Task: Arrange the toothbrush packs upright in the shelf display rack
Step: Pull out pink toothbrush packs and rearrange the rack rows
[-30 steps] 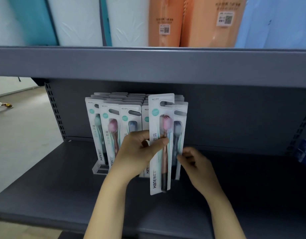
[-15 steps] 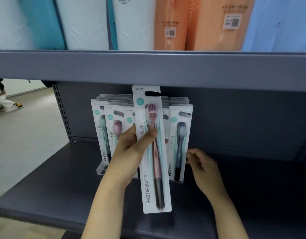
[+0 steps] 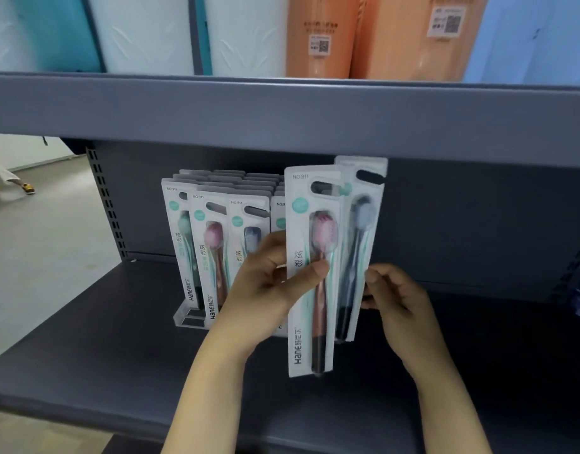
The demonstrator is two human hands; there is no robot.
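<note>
Grey metal shelf (image 3: 85, 355): left hand (image 3: 265, 290) pinches a pink-brush white card pack (image 3: 311, 273), right hand (image 3: 393, 299) grips the dark-brush pack (image 3: 360, 250) behind it. Next, probably, slotting both upright into the clear rack (image 3: 190, 317).

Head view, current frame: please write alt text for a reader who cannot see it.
A person's left hand holds a pink toothbrush pack upright before a clear display rack of similar packs on a grey shelf, while the right hand pinches a dark-brush pack just behind it. Rolled goods stand on the shelf above.
</note>
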